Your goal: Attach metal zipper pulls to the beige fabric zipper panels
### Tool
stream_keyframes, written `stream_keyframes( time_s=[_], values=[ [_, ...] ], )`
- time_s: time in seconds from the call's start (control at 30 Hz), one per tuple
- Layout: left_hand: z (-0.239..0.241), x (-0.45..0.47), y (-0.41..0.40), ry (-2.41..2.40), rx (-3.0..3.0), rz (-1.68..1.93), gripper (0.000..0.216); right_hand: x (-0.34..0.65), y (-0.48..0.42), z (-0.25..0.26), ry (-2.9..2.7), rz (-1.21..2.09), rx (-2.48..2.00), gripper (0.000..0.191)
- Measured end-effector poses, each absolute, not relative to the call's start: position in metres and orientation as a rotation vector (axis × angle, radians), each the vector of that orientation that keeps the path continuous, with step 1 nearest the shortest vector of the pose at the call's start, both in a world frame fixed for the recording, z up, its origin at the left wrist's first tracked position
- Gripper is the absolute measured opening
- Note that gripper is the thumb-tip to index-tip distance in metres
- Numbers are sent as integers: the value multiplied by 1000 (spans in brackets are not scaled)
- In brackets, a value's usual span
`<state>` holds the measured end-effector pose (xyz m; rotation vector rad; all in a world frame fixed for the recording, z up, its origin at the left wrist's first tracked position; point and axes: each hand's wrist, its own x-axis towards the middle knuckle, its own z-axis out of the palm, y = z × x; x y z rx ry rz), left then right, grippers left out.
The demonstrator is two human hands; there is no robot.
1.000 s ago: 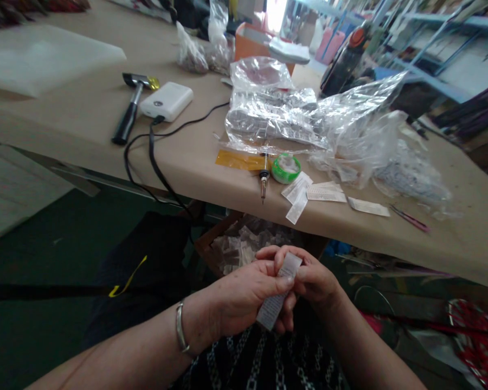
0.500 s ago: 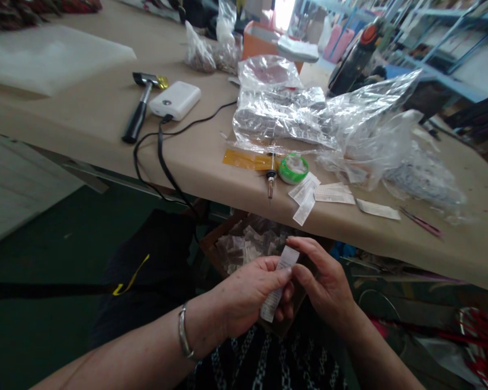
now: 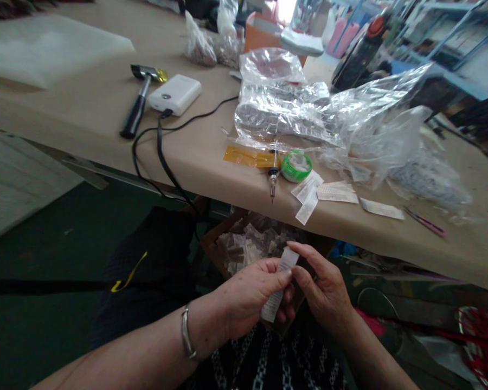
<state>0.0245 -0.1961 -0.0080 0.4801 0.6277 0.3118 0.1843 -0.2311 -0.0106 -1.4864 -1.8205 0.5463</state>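
Pinching a pale printed strip (image 3: 272, 304) between the thumb and curled fingers, the left hand (image 3: 250, 295) holds it aslant above the lap, just in front of a carton (image 3: 210, 250) of clear and whitish scraps (image 3: 248, 244). The right hand (image 3: 325, 287) is beside the strip's upper end, thumb and forefinger spread apart; whether either fingertip touches the edge cannot be told. By its look the strip should be very light and thin — flat enough to keep its shape between two fingers, yet likely to bend or crease under a hard squeeze. Its faces appear smooth and may slide a little, so a light pinch at the middle or along a long edge would serve best; the upper end offers a free place for a second hold. Similar loose strips (image 3: 337, 192) lie on the counter (image 3: 195, 154), partly overlapping, next to a green-rimmed roll (image 3: 296, 166); those near the edge should be easiest to lift by a corner. Hidden from view are the strip's underside and most of the fingertips behind it, while the left thumb covers part of its face. The print is too small to read, and paper cannot be told from cloth or film — nor a single layer from several. Both forearms are cut off below, and the carton's near side is largely covered by the hands.
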Motion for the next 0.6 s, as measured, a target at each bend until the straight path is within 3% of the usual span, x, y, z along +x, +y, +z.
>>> stream_keyframes(
  time_s=[0.47,0.6],
  values=[
    [-10,24,-202,638,450,311,29,180,-238,-16,-1731,722,-1520,28],
    [-9,23,-203,635,434,314,28,180,-241,-18,-1717,699,-1541,37]
  ],
)
